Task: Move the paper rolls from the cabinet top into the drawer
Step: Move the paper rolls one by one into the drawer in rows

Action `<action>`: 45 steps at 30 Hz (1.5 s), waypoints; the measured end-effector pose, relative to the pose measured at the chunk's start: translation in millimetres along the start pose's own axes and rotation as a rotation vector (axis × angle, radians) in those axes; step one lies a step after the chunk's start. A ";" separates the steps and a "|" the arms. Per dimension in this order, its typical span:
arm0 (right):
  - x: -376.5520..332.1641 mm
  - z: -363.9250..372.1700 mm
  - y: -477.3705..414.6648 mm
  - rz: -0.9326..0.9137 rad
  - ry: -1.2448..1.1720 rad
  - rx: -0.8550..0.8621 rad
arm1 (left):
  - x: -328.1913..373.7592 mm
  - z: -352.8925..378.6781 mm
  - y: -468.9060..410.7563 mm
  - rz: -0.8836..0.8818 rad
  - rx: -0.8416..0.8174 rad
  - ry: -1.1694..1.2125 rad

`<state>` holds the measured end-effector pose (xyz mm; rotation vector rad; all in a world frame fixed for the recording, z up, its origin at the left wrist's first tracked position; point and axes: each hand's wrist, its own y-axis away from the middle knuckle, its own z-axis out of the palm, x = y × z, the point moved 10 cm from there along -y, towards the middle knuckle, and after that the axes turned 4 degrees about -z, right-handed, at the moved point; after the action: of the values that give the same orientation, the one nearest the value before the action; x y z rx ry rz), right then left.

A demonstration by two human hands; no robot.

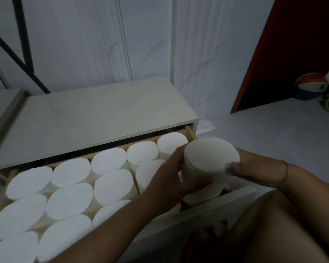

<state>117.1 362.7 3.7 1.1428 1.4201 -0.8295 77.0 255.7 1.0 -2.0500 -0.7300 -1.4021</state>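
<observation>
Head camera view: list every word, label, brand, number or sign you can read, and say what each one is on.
None: no readable text anywhere in this view.
The paper roll held by the left hand and right hand is plain white.
The rolls in the drawer and the cabinet top carry no print.
The ball by the doorway shows only blurred colour patches.

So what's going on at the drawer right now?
A person holds one paper roll upright between both hands, the left hand on its near side and the right hand on its far side, over the right end of the open drawer. The drawer is already packed with upright rolls in rows. The cabinet top shows no rolls on it in this view, so this looks like the last one.
</observation>
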 end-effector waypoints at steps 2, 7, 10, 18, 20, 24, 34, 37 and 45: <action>0.4 0.7 0.5 0.005 -0.160 0.094 | -1.2 4.4 1.1 -0.006 0.001 0.046; 3.6 4.6 0.4 0.020 -0.284 0.227 | -1.3 16.4 5.5 -0.100 0.038 0.203; 5.4 4.8 3.0 0.041 -0.294 0.251 | -8.6 21.8 6.3 -0.235 -0.001 0.355; 6.5 1.8 8.1 0.072 -0.434 0.304 | -5.2 30.4 10.9 -0.318 0.010 0.417; 6.5 0.0 6.3 0.087 -0.455 0.317 | -4.1 29.3 8.9 -0.340 0.029 0.424; 8.4 -4.9 5.0 0.119 -0.479 0.333 | -1.2 28.4 4.2 -0.351 0.050 0.438; 10.2 -19.1 2.0 0.129 -0.460 0.400 | -4.7 34.7 -3.3 -0.385 0.053 0.460; 13.6 -19.0 1.2 0.135 -0.449 0.416 | -9.4 35.4 -2.7 -0.382 0.051 0.445; 8.6 -13.7 13.5 -0.005 -0.323 0.507 | -4.8 39.7 6.5 -0.262 -0.017 0.385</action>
<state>126.0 381.2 -0.9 1.3041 0.9688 -1.3608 105.7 278.2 -16.6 -1.6636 -0.8373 -1.8855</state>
